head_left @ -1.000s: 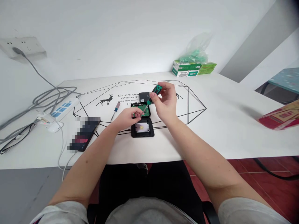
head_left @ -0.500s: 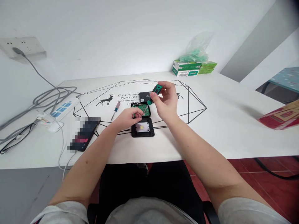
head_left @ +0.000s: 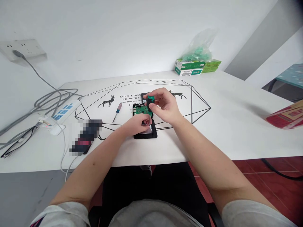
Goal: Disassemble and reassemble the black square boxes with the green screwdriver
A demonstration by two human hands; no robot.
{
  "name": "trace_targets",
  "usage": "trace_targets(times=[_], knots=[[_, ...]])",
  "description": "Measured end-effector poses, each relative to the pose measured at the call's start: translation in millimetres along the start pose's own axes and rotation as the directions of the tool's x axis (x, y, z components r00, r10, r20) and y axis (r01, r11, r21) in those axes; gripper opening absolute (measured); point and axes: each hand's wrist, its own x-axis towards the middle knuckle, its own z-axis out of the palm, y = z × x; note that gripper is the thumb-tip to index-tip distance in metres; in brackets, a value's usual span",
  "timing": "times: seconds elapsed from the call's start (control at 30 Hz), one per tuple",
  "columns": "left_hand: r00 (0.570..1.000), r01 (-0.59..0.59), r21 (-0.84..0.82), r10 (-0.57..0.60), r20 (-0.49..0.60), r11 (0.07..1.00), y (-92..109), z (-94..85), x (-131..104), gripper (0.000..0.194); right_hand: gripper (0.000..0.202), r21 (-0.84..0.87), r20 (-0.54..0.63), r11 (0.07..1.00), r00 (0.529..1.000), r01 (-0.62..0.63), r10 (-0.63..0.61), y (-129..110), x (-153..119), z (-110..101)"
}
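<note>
Gripped by its handle in my right hand (head_left: 165, 105), a green and black screwdriver (head_left: 151, 101) stands nearly upright with its shaft down. My left hand (head_left: 138, 125) has its fingers pinched around the lower shaft near the tip; whether it also holds something small is hidden. Both hands are over a black frame (head_left: 153, 134) with a silver inner part, which my left fingers partly cover. Just behind lies a black case with a green circuit board (head_left: 139, 109). A dark flat cover (head_left: 143, 95) is farther back, partly hidden by my right hand.
A small screwdriver (head_left: 119, 108) lies left of the board. Farther left are a phone (head_left: 88, 137), a power strip (head_left: 66, 111) and coiled cables. Green boxes (head_left: 189, 65) with a plastic bag stand at the back. A red package (head_left: 285, 116) is at the right.
The screwdriver has gone from tilted to nearly upright and its tip has moved right and nearer, over the black frame. My left hand has moved right and nearer with it.
</note>
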Motion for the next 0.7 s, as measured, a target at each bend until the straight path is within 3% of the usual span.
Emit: trace_targets(times=[0.23,0.47,0.7], knots=[[0.998,0.016,-0.043,-0.013,0.053,0.999,0.2,3.0,2.7,0.011,0.026,-0.071,-0.014,0.997,1.000,-0.012,0.011,-5.8,-0.6,3.2],[0.994,0.062,-0.092,-0.053,0.097,0.994,0.5,2.1,2.7,0.014,0.027,-0.149,0.001,0.988,0.999,0.035,-0.035,-2.7,-3.1,6.5],[0.993,0.026,-0.064,-0.018,0.116,0.998,-1.9,0.7,2.1,0.008,0.026,-0.212,0.015,0.970,0.992,0.122,-0.122,0.4,-4.8,8.9]])
